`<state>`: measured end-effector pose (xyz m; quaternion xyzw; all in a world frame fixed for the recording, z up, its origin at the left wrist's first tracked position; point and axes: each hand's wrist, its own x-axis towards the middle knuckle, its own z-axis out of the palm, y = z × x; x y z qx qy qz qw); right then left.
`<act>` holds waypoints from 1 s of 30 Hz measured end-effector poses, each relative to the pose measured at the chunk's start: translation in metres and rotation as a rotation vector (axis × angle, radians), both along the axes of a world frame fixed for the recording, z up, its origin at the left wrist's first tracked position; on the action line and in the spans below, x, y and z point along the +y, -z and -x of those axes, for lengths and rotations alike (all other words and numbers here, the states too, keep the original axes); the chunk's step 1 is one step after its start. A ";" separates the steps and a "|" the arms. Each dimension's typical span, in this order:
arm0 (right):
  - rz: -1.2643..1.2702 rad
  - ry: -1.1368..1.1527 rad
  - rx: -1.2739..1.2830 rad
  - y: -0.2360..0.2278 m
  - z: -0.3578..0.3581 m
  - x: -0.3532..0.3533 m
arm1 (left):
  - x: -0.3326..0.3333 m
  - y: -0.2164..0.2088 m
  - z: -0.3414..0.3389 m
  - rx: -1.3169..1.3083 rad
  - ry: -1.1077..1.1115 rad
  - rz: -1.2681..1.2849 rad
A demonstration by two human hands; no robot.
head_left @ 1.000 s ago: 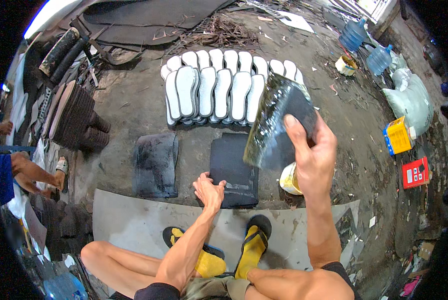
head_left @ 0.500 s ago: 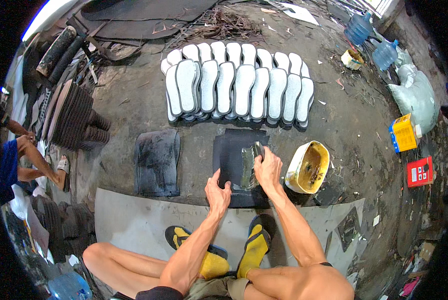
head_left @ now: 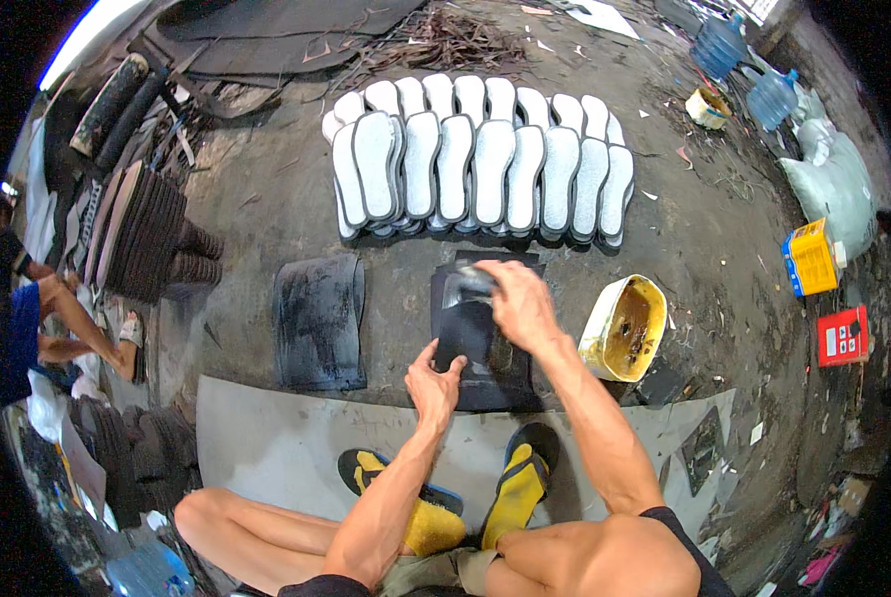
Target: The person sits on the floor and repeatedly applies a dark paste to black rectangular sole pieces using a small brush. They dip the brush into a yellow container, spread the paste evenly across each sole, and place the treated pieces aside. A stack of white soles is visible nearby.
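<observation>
A stack of black sheets lies on the floor in front of me, with a glossy wet smear on the top one. My left hand rests at the stack's left edge, thumb and fingers apart, pressing on the sheet. Over the far part of the sheet, my right hand is closed round a small dark, flat tool; motion blurs it, so I cannot tell its exact kind. To the right of the stack stands an open pale yellow tub with amber, sticky-looking residue inside.
White-topped shoe soles stand in rows beyond the sheets. More black sheets lie to the left. A grey mat lies nearest me. On the right are a yellow can and a red box. Another person sits far left.
My right hand has moved away from me and slightly left across the sheet, carrying the tool. The wet smear looks more spread out. My left hand stays at the edge.
</observation>
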<state>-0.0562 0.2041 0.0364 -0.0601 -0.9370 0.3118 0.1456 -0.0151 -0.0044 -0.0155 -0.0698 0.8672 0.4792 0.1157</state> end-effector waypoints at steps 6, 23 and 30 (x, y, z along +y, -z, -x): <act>-0.222 -0.251 -0.156 0.022 0.001 -0.027 | -0.004 -0.023 -0.068 -0.516 -0.430 -0.930; -0.179 -0.217 -0.239 0.009 -0.078 0.040 | 0.000 -0.002 -0.063 -0.328 -0.380 -0.821; -0.220 -0.238 -0.246 0.033 0.034 0.073 | 0.013 0.006 -0.038 -0.156 -0.257 -0.658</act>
